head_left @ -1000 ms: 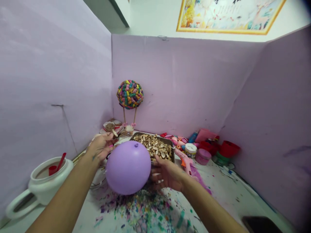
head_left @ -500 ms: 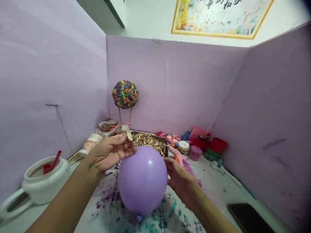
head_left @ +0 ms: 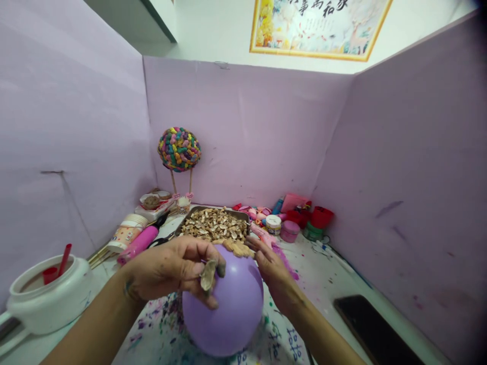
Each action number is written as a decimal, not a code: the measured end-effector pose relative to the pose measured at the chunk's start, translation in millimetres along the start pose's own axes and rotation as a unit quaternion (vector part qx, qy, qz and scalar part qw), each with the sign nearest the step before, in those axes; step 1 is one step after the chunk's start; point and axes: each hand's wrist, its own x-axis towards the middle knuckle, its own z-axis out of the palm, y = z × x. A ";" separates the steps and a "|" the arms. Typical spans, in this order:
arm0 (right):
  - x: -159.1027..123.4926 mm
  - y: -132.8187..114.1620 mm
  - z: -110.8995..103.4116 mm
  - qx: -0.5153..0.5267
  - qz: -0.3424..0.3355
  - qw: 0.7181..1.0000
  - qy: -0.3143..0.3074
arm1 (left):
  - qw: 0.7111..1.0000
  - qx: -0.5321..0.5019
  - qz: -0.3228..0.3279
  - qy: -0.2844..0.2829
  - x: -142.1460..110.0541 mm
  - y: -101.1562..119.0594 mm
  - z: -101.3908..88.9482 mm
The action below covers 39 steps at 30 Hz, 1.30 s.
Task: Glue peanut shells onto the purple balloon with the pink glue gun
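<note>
A purple balloon (head_left: 224,319) is in front of me over the paint-spotted table, with a patch of peanut shells (head_left: 236,247) on its top far side. My left hand (head_left: 182,268) is closed in a pinch on a half peanut shell (head_left: 207,276), its hollow side facing me, just in front of the balloon. Against the balloon's right side, my right hand (head_left: 272,268) holds it with fairly straight fingers near the shell patch. Some of those fingertips are hidden. Behind the balloon sits a metal tray (head_left: 243,215) full of loose peanut shells (head_left: 215,223).
A pink glue gun (head_left: 262,233) lies right of the tray. Paint jars (head_left: 289,230) and red cups (head_left: 321,217) stand farther right. A black phone (head_left: 373,324) lies front right. On the left are a white pot (head_left: 49,299), paper cups (head_left: 127,233) and a colourful ball model (head_left: 179,149).
The balloon has turned between my hands: its knot went from top to bottom and out of sight, and the shell patch came into view. My left hand brought its shell nearer.
</note>
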 end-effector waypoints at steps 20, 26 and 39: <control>-20.9 -18.9 8.1 -0.182 -0.166 0.965 -0.086 | 0.798 0.530 0.129 0.256 -36.8 23.9 16.1; -19.6 -15.5 4.6 -0.164 -0.175 0.967 -0.088 | 0.662 0.660 0.119 0.335 -36.4 17.8 36.9; -20.6 -11.1 7.4 -0.198 -0.206 0.952 -0.107 | 0.600 0.745 0.104 0.273 -19.0 -10.4 55.0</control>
